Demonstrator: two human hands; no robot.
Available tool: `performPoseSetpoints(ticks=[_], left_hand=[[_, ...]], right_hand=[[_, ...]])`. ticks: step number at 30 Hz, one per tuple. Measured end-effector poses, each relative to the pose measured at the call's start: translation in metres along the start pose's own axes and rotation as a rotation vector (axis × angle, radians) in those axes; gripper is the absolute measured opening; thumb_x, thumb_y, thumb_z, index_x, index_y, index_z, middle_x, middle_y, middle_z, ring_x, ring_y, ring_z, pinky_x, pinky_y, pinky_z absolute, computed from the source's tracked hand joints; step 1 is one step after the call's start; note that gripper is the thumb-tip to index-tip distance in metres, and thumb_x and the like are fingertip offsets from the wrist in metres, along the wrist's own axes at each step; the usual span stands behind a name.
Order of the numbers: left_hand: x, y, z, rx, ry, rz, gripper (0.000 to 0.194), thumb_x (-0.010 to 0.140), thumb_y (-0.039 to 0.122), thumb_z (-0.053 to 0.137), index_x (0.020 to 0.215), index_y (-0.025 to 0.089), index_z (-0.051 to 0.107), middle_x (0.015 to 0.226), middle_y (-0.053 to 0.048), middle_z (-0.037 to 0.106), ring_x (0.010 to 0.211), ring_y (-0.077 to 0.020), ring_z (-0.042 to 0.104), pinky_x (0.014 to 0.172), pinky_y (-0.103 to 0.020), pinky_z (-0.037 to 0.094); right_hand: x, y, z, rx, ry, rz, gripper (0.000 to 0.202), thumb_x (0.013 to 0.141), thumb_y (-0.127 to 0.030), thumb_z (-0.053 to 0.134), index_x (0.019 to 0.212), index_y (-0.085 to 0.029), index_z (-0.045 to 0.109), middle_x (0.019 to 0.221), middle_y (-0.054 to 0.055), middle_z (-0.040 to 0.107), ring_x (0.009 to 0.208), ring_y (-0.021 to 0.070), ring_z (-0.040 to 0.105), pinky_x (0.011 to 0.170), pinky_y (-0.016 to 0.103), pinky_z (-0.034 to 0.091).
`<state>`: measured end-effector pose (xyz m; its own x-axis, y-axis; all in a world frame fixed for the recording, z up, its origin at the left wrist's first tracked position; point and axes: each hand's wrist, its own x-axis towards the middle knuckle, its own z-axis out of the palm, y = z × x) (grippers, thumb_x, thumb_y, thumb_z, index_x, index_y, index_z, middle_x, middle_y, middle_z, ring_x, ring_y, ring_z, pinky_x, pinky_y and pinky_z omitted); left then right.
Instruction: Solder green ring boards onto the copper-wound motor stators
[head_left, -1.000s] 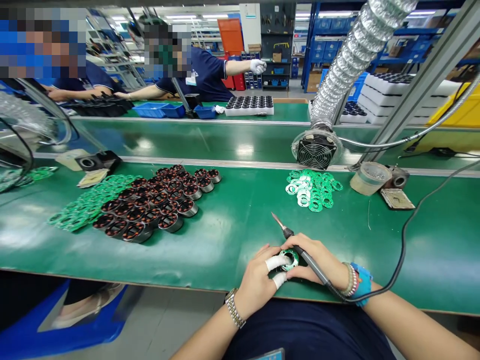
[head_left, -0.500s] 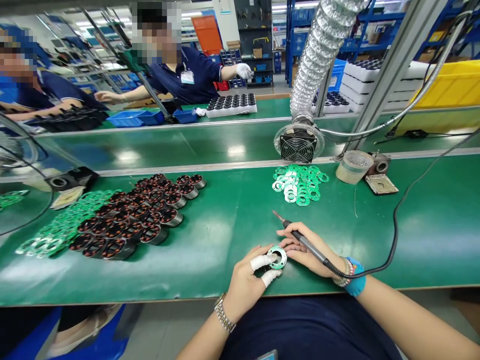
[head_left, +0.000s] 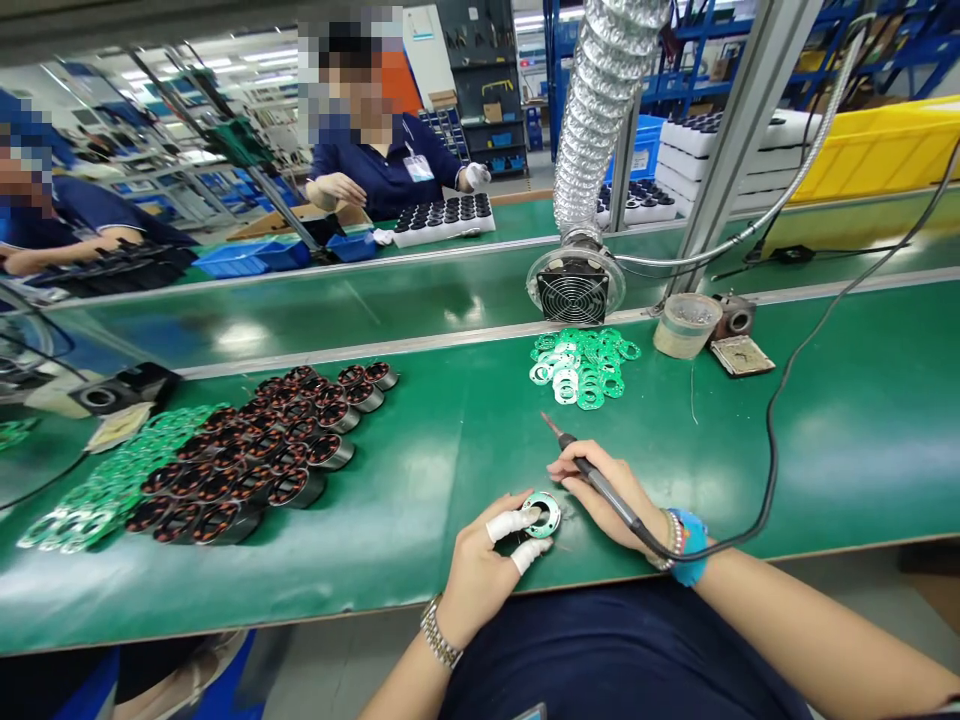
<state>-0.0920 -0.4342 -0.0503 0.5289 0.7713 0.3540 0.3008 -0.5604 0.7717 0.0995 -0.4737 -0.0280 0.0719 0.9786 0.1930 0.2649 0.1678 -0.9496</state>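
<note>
My left hand [head_left: 486, 560], with white wraps on its thumb and a finger, grips a ring-shaped circuit board [head_left: 553, 515] near the table's front edge. The green ring faces up; whether a stator sits beneath it I cannot tell. In my right hand [head_left: 604, 490] is a soldering iron [head_left: 609, 497], held like a pen, its tip pointing up and away to the left, apart from the ring. Further back lies a loose pile of green ring boards [head_left: 589, 385]. To the left stand several stators [head_left: 296, 487] with copper windings, beside more green boards [head_left: 124, 465].
A fan [head_left: 574, 292] under a foil duct [head_left: 604, 120] stands behind the pile. Right of it are a translucent tub [head_left: 681, 335] and a soldering sponge tray [head_left: 742, 356]. The iron's cable [head_left: 772, 430] loops across the right side. Two co-workers sit across the bench.
The view has shifted slightly. My right hand and the iron have drawn a little back from the ring, which my left hand still grips. The co-worker opposite has brought a hand inward.
</note>
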Motion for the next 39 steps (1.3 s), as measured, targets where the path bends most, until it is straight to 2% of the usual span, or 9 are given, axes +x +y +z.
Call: performPoseSetpoints(ticks=[6,12,14,19,23,27,31,35,39], left_hand=[[0.0,0.001,0.0,-0.024,-0.011,-0.008,0.026,0.064,0.018,0.074,0.089,0.019,0.069,0.102,-0.01,0.069,0.094,-0.0252,0.065,0.089,-0.047,0.05],[0.002,0.005,0.001,-0.064,-0.036,-0.014,0.022,0.067,0.016,0.072,0.088,0.019,0.067,0.102,-0.01,0.069,0.092,-0.0228,0.065,0.084,-0.041,0.054],[0.0,0.006,-0.001,-0.061,-0.053,-0.021,0.025,0.069,0.016,0.07,0.092,0.019,0.065,0.104,-0.009,0.068,0.095,-0.0222,0.064,0.085,-0.039,0.053],[-0.007,0.004,-0.015,0.052,-0.115,-0.118,0.053,0.071,0.015,0.066,0.121,0.02,0.049,0.12,-0.011,0.059,0.109,-0.0229,0.057,0.095,-0.042,0.046],[-0.001,-0.001,-0.026,0.139,-0.11,-0.128,0.035,0.074,0.018,0.063,0.109,0.02,0.059,0.106,-0.008,0.066,0.098,-0.0219,0.062,0.088,-0.04,0.05],[0.011,-0.002,-0.031,0.016,-0.161,-0.052,0.01,0.078,0.021,0.06,0.085,0.021,0.067,0.089,-0.005,0.07,0.085,-0.0186,0.064,0.081,-0.033,0.051],[0.021,0.001,-0.031,-0.29,-0.189,-0.276,0.008,0.077,0.023,0.061,0.077,0.017,0.066,0.08,-0.004,0.069,0.074,-0.0158,0.063,0.072,-0.028,0.051],[0.031,0.007,-0.025,-0.647,-0.242,-0.547,0.019,0.067,0.031,0.069,0.07,0.014,0.061,0.066,0.0,0.061,0.056,-0.0108,0.057,0.059,-0.025,0.05],[0.038,0.007,-0.022,-0.75,-0.281,-0.637,0.026,0.061,0.032,0.073,0.067,0.012,0.058,0.059,0.002,0.056,0.051,-0.0083,0.054,0.055,-0.022,0.047]], right_hand=[[-0.016,-0.003,-0.002,-0.252,-0.048,-0.136,0.019,0.085,-0.012,0.044,0.101,-0.022,0.049,0.09,0.002,0.066,0.081,0.0132,0.065,0.072,0.024,0.05],[-0.017,0.005,-0.001,-0.383,-0.169,-0.34,0.028,0.085,-0.01,0.042,0.111,-0.019,0.049,0.1,0.009,0.061,0.094,0.0189,0.058,0.081,0.034,0.05],[-0.015,0.002,-0.003,-0.379,-0.142,-0.326,0.031,0.085,-0.012,0.045,0.115,-0.019,0.047,0.104,0.009,0.06,0.097,0.0194,0.058,0.084,0.035,0.05],[-0.012,-0.01,-0.003,-0.361,-0.129,-0.27,0.038,0.081,-0.022,0.058,0.117,-0.022,0.045,0.109,0.009,0.06,0.098,0.0199,0.06,0.085,0.034,0.05],[-0.007,-0.012,0.003,-0.388,-0.187,-0.262,0.04,0.08,-0.028,0.06,0.117,-0.022,0.046,0.108,0.009,0.059,0.094,0.0204,0.06,0.083,0.035,0.05],[-0.002,-0.014,0.005,-0.405,-0.258,-0.239,0.035,0.08,-0.023,0.06,0.112,-0.022,0.048,0.102,0.007,0.06,0.088,0.0184,0.059,0.078,0.032,0.05],[0.001,-0.017,0.001,-0.398,-0.311,-0.239,0.036,0.079,-0.019,0.06,0.113,-0.022,0.048,0.102,0.006,0.06,0.087,0.017,0.06,0.078,0.029,0.049],[0.003,-0.02,-0.001,-0.393,-0.307,-0.248,0.037,0.079,-0.023,0.061,0.113,-0.022,0.048,0.102,0.007,0.061,0.087,0.0176,0.061,0.076,0.029,0.05],[0.005,-0.024,0.004,-0.379,-0.198,-0.224,0.025,0.081,-0.021,0.058,0.105,-0.023,0.051,0.096,0.006,0.061,0.085,0.0176,0.06,0.076,0.03,0.049]])
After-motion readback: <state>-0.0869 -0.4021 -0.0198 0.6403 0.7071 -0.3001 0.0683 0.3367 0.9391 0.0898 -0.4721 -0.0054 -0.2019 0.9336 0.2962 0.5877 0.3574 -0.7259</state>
